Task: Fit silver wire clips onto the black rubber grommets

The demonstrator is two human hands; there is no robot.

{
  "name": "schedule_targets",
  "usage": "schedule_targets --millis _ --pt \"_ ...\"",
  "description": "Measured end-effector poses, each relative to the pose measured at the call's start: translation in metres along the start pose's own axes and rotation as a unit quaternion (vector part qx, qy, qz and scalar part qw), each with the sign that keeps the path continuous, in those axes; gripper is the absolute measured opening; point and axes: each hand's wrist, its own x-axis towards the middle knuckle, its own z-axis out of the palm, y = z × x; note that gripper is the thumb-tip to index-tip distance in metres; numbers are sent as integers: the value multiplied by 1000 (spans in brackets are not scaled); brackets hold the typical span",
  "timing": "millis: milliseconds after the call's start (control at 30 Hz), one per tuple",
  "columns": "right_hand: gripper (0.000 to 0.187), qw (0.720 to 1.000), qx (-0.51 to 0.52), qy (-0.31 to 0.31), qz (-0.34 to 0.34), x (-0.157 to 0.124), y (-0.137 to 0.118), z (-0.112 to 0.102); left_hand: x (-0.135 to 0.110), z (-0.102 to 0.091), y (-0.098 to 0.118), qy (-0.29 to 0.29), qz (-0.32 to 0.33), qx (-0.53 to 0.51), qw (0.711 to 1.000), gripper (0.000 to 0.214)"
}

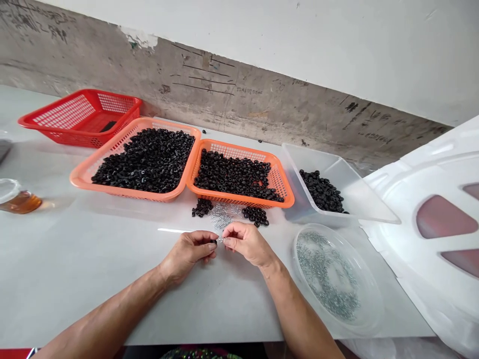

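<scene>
Together, the left hand (187, 253) pinches a small, matte black ring (213, 242) while the right hand (247, 244) clasps a tiny silvery metal piece (221, 240) touching it, above a smooth white table (93, 239), near a glittering loose heap (220, 215).

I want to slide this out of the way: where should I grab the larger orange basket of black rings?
Grip the larger orange basket by its near long rim, coming from your side with both hands. That flared edge faces you and stands out from the mesh wall, while its right end butts against the smaller orange basket and the red basket crowds its back corner.
</scene>
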Motion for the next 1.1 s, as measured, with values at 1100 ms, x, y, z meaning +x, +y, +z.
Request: schedule_targets --millis 1100 --pt "9 980 -198 1 -26 -3 1 8 -1 4 2 3 23 110 994 14"
